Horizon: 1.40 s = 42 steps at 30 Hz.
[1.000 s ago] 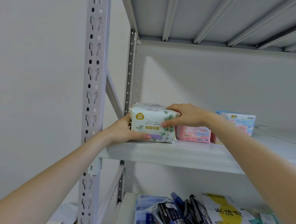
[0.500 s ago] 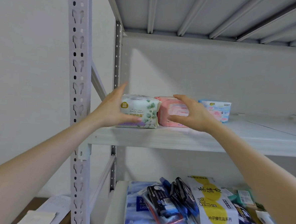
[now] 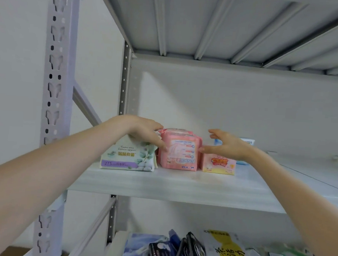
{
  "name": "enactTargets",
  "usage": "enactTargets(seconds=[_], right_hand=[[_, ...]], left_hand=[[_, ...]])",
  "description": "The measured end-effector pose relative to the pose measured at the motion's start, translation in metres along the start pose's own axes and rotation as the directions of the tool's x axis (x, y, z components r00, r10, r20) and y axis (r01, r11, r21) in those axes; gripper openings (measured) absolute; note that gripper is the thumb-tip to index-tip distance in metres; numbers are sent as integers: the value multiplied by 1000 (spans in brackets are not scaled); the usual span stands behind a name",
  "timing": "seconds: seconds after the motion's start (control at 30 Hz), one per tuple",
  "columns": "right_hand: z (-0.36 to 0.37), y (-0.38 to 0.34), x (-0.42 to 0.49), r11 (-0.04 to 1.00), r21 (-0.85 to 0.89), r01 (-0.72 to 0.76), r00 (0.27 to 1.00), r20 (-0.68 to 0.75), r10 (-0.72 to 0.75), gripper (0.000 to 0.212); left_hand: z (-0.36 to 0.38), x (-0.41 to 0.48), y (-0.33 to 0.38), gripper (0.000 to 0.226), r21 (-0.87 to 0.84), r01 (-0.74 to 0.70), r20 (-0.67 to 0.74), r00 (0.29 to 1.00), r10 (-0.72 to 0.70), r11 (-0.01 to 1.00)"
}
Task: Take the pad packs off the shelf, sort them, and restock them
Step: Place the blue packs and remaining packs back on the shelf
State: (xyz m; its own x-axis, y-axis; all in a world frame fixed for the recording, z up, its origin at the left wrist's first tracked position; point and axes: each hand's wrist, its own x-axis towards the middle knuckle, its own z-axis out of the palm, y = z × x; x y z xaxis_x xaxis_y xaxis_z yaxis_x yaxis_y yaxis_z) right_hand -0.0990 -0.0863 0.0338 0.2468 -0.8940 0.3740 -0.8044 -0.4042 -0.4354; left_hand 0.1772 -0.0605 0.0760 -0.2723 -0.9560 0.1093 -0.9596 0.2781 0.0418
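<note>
Pink pack (image 3: 179, 151) between left hand (image 3: 144, 133) and right hand (image 3: 227, 145)

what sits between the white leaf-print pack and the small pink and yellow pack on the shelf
The head view shows a taller pink pack standing between the white leaf-print pack and the small pink and yellow pack.

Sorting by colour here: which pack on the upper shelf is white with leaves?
The leftmost pack, under the left hand; the middle pack is pink, the right pack pink and yellow.
</note>
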Motion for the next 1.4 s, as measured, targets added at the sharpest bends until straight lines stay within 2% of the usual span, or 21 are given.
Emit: enactTargets(seconds=[0.07,0.13,0.17,0.27,0.4,0.53,0.67,0.77,0.87,0.97,1.0,1.1,1.13,1.3,1.4], right_hand=[[1,1,11,1000,-26,-5,997,72,7,98],[4,-1,20,999,-51,13,991,132,-6,96],[7,-2,25,997,-70,32,988,150,-21,89],[11,-5,35,992,-93,89,983,172,-72,47],[12,-8,45,986,-74,150,970,202,-133,37],[13,-5,50,986,-46,161,963,226,-147,39],[13,0,51,987,-27,158,964,219,-149,56],[13,-1,50,988,-12,157,964,219,-151,61],[13,-3,48,988,-18,151,965,218,-144,57],[9,-1,45,987,11,158,968,197,-157,39],[6,0,43,986,33,162,970,177,-165,43],[-9,9,32,982,108,155,980,109,-167,80],[-15,15,27,978,150,146,983,90,-160,86],[-41,58,0,947,314,67,998,-6,-68,72],[-42,85,-15,939,343,-28,1000,21,22,89]], left_hand=[[-1,13,8,76,-5,2,54,999,-1,1000],[-3,23,13,78,26,20,88,996,-22,999],[-3,27,15,78,47,31,95,995,-35,998],[-5,35,16,75,67,52,102,993,-58,996],[-10,40,18,76,102,72,120,989,-84,992],[-14,47,19,85,127,89,149,983,-108,988],[-12,51,16,87,97,94,165,980,-110,991],[-12,51,14,87,92,88,157,982,-102,992],[-10,49,15,86,79,87,144,985,-98,993],[-9,44,19,81,71,81,89,992,-88,994],[-8,42,21,79,78,78,63,995,-83,994],[-9,36,32,79,90,57,-3,998,-57,994],[-9,35,36,82,75,44,-17,999,-43,996],[3,39,64,103,-31,-43,-72,997,40,999],[15,49,80,112,-49,-77,-69,995,74,996]])
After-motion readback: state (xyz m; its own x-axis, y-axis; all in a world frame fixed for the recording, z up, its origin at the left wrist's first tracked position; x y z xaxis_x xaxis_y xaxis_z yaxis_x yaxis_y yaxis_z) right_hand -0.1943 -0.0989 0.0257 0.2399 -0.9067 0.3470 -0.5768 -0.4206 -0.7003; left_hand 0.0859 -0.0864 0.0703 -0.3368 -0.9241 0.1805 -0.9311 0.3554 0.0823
